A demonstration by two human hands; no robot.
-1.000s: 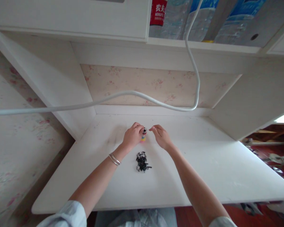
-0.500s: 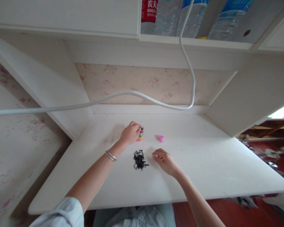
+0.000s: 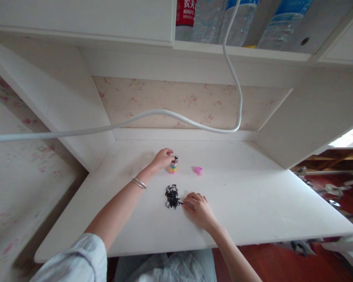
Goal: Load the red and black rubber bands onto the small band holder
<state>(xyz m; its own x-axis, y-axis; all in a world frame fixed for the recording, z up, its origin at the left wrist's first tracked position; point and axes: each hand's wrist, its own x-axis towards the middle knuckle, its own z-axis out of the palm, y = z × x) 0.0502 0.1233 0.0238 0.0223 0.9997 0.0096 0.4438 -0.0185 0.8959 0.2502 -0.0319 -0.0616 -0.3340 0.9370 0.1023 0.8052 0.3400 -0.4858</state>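
A small clear jar (image 3: 173, 168) with pink, yellow and blue colours in it stands upright on the white desk. My left hand (image 3: 162, 158) is at its upper left side, fingers closed around the rim, and something dark shows at the mouth. Nearer to me lies a loose pile of small black hair clips (image 3: 172, 196); their exact shape is hard to make out. At the pile's right edge, my right hand (image 3: 196, 207) has its fingertips closed on the end of one black clip. A small pink cap (image 3: 199, 170) lies right of the jar.
A white cable (image 3: 164, 112) crosses the view in front of the shelf unit. Bottles (image 3: 207, 23) stand on the shelf above. The desk (image 3: 253, 196) has side panels left and right and a rounded front edge close to my lap.
My right hand has moved down and left to the edge of the black pile. My left hand has shifted slightly up and left at the jar's mouth, uncovering more of the jar.
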